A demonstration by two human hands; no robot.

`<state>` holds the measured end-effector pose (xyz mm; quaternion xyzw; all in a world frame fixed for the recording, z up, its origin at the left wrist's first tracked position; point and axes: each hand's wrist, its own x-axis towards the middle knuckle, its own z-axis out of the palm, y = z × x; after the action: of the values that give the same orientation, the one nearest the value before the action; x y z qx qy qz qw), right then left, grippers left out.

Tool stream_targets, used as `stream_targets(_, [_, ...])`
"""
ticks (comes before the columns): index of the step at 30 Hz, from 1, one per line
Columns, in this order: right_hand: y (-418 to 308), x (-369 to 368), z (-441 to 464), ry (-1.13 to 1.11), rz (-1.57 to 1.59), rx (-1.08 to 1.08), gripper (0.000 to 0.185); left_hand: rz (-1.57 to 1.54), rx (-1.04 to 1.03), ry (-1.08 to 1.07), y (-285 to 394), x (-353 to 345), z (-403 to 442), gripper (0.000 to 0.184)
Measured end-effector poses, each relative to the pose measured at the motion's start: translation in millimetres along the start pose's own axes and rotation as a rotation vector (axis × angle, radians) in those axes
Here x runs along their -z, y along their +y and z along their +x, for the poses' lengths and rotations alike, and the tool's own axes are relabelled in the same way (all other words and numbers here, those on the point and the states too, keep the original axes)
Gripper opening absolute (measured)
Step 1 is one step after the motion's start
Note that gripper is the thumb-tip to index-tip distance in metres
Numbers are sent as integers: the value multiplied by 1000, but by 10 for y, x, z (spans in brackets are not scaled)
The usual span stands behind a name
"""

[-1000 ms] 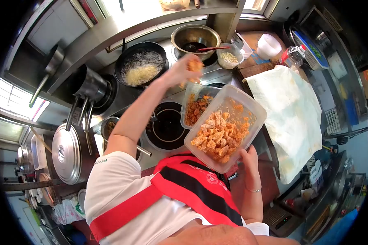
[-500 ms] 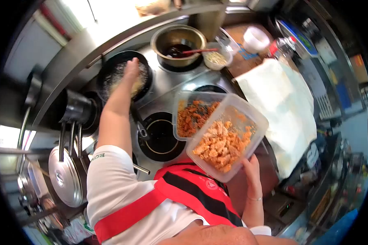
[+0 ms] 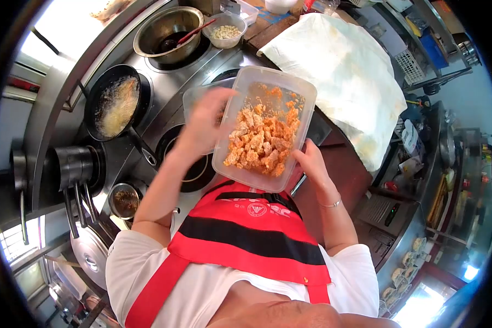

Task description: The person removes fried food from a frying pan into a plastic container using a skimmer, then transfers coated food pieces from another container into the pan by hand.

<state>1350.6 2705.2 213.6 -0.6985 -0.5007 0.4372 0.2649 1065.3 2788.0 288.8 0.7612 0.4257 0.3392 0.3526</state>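
My right hand grips the lower right side of a clear plastic container. Inside it are orange-coated food pieces, heaped toward the lower left, with crumbs above them. My left hand is at the container's left side, over a second clear container that is mostly hidden. Motion blur hides whether its fingers hold anything. To the left, a black frying pan on the stove holds bubbling oil with pale golden food.
A metal bowl with dark liquid and a red-handled utensil stands behind, beside a tub of pale pieces. Saucepans and a large lidded pot are left. A white cloth covers the right surface.
My left hand has moved from above the pan back to the containers. The view has turned, so the pan and bowl appear farther left. My right hand still holds the container.
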Motion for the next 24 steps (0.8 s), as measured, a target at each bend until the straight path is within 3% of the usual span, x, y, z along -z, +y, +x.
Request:
stream_targets(2, [-67,22,-21,19,-13,87,43,154,-135,-112,-36,-590,1,61])
stream_targets(7, [18,34,20,-19,-103,133,41,420,-202,-303,-311,-1380,254,75])
stream_targets(8, [20,51,14,-15,-98,137,41,426,-207,-304,-312,-1441,319,75])
stream_targets(10, [3,77,-6,-40,-92,109,41,540,-31,-542,-303,-1526,403,78])
stream_targets(16, [79,157,-67,-56,-57,49,41,622,-184,-592,-264,-1626,331,73])
stream_targets(24, [135,192,-81,-41,-96,114,42,614,-176,-760,-175,-1578,472,71])
